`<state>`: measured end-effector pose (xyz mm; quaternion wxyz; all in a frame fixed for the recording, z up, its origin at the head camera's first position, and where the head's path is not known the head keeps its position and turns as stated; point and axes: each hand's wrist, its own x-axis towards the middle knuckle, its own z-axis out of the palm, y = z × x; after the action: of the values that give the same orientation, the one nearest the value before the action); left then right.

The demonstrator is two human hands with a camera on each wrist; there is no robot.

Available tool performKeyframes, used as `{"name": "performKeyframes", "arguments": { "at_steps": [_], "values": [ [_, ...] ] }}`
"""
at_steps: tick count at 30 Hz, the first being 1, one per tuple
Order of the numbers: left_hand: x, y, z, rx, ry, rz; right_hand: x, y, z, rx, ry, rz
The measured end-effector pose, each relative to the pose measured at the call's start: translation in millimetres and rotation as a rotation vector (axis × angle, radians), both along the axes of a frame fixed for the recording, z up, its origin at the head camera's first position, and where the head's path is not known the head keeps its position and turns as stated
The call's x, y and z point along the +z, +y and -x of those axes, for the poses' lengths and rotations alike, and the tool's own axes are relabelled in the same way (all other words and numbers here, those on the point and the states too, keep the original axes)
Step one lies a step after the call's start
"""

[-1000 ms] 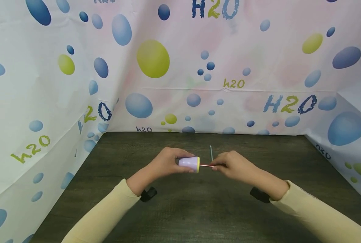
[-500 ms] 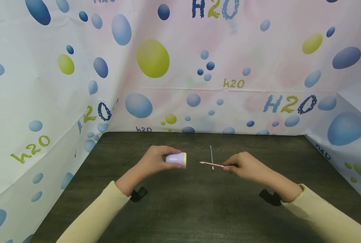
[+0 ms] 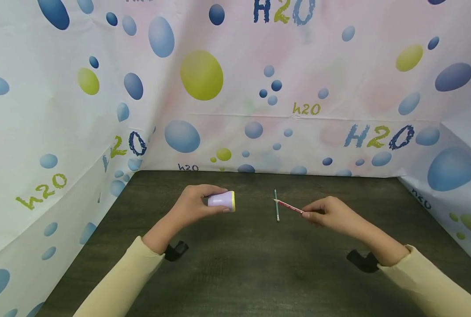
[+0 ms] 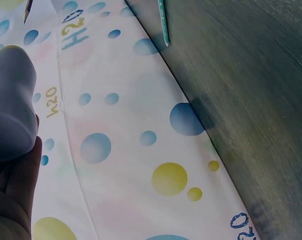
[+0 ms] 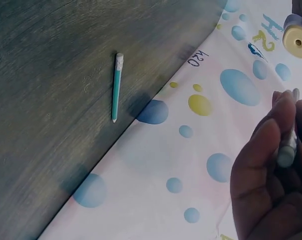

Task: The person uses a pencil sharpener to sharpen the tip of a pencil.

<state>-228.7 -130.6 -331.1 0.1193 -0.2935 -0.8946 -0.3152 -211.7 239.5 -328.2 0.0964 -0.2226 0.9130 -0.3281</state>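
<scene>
My left hand grips a lilac pencil sharpener above the table, its yellow end turned to the right. In the right wrist view that yellow face of the sharpener shows a small round hole. Between thumb and fingers, my right hand pinches a red pencil, its sharpened tip pointing left and slightly up. A gap separates the tip from the sharpener. Below the red pencil's tip, a green pencil with a white eraser end lies on the table.
The dark wooden table runs back to a white sheet printed with blue and green ovals, which also rises along both sides. A black strap sits under the left wrist and another strap under the right.
The red pencil's tip has come out of the sharpener. Both hands have moved apart, the left one left with the sharpener, the right one right with the pencil, whose tip has tilted up.
</scene>
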Motion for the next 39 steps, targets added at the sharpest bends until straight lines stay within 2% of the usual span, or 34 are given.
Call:
{"name": "performKeyframes", "arguments": {
  "at_steps": [8,17,28,39],
  "values": [
    [-6.4,-6,-2.9,0.016,0.031,-0.018,-3.3,3,-0.8,-0.019,-0.044,0.068],
    [-16.4,-4,-4.5,0.005,-0.021,-0.013,-9.2,2,1.5,-0.004,-0.191,0.241],
    [-25.9,4,-7.3,-0.002,-0.079,0.005,-19.1,-5,6.9,-0.109,-0.29,0.311],
    [-30.5,3,-8.3,0.03,-0.093,0.01,-24.8,-35,17.4,-0.187,-0.369,0.404]
  ]
}}
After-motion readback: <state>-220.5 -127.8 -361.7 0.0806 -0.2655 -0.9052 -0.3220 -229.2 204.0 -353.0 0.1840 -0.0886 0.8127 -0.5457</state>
